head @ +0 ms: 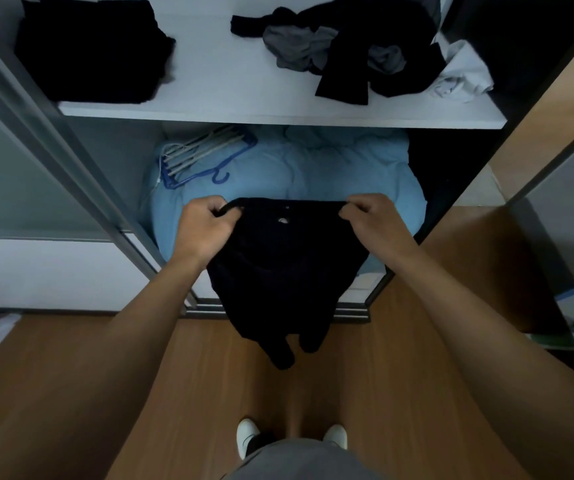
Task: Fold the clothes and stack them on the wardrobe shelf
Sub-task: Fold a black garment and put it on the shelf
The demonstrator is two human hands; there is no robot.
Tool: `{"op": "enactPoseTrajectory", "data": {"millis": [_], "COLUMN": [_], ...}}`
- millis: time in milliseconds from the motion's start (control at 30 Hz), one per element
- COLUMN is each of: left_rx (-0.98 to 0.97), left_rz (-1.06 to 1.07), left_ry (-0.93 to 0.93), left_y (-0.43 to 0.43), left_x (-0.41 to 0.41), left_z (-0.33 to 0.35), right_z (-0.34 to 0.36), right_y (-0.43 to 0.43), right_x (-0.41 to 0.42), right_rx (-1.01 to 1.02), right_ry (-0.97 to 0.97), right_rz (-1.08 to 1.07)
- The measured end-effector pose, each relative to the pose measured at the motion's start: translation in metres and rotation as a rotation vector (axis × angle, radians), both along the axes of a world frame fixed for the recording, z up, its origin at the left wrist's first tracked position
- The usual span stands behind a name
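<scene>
Standing at open wardrobe, looking down. Held up in mid-air by its top edge: black garment [278,271], hanging free toward wooden floor [105,375], two narrow ends dangling at bottom, small pale mark near top centre. At garment's top left corner, left hand [206,226], grip closed tight, fingers curled round rolled edge of cloth. At top right corner, right hand [372,220], grip likewise closed, fingers and thumb pinching the edge. Top edge stretched roughly level between the two hands. Behind garment, on wardrobe's lower level: light blue bedding [313,168], bundle of hangers [202,154] lying on its left part. Above, white shelf [244,109]: folded black stack [91,50] at left; loose heap of black and grey clothes [355,46] at right, well apart from stack; crumpled white garment [462,74] touching heap's right side, at shelf's far right. At bottom of view, white shoes [245,433] on the floor.
</scene>
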State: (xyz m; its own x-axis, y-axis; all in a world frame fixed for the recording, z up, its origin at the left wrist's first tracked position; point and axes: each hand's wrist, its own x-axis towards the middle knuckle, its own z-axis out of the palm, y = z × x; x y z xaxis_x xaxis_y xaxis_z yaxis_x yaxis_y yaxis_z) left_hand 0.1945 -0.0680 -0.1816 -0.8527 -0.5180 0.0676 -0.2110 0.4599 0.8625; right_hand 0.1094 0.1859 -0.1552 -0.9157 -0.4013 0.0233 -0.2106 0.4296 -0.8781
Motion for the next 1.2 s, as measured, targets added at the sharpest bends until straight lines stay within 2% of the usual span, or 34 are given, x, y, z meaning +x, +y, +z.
{"op": "enactPoseTrajectory", "data": {"millis": [67,133,200,267,300,367,433,500,567,667,733,800,867,1000,1100,1200], "left_rx": [-0.002,-0.025,-0.076,-0.197,-0.249,-0.266,-0.189,-0.097,-0.088,-0.16,-0.166,-0.07,0.059,0.207,0.193,0.179], "left_rz": [0.071,0.11,0.091,0.032,-0.002,-0.024,0.027,0.108,0.135,0.089,0.068,0.049,0.059,0.045,-0.063,-0.123], "left_ry": [0.039,0.051,0.012,-0.132,-0.216,-0.29,-0.212,-0.066,0.017,-0.016,-0.088,-0.143,-0.161,-0.161,-0.226,-0.221], "left_y": [-0.004,-0.004,-0.004,-0.006,-0.007,-0.007,-0.001,0.006,0.011,0.009,0.002,-0.008,-0.017,-0.037,-0.05,-0.057], "left_x": [-0.005,-0.008,-0.009,-0.008,-0.006,-0.003,-0.004,-0.007,-0.011,-0.012,-0.009,-0.005,-0.003,0.001,0.009,0.019], "left_z": [0.002,0.002,-0.002,-0.007,-0.01,-0.013,-0.011,-0.004,0.003,0.004,-0.002,-0.007,-0.009,-0.007,-0.006,-0.005], "right_z": [-0.003,-0.004,0.0,0.007,0.011,0.018,0.018,0.013,0.001,-0.016,-0.022,-0.025,-0.027,-0.026,-0.022,-0.018], "right_y": [0.001,-0.002,-0.004,-0.006,-0.007,-0.01,-0.011,-0.007,-0.002,0.006,0.01,0.012,0.014,0.025,0.037,0.041], "right_x": [-0.004,-0.005,-0.005,-0.006,-0.007,-0.008,-0.011,-0.015,-0.016,-0.014,-0.016,-0.019,-0.02,-0.017,-0.019,-0.024], "right_rx": [0.199,0.301,0.127,-0.128,-0.19,-0.188,-0.05,0.216,0.467,0.594,0.457,0.209,0.061,-0.009,0.029,0.028], "right_ry": [-0.104,-0.09,-0.044,-0.001,0.024,0.039,-0.006,-0.077,-0.122,0.096,0.192,0.104,-0.016,-0.186,-0.264,-0.302], "right_rz": [0.101,0.093,-0.062,-0.206,-0.223,-0.193,-0.13,-0.016,0.078,-0.06,-0.209,-0.29,-0.266,-0.006,0.194,0.277]}}
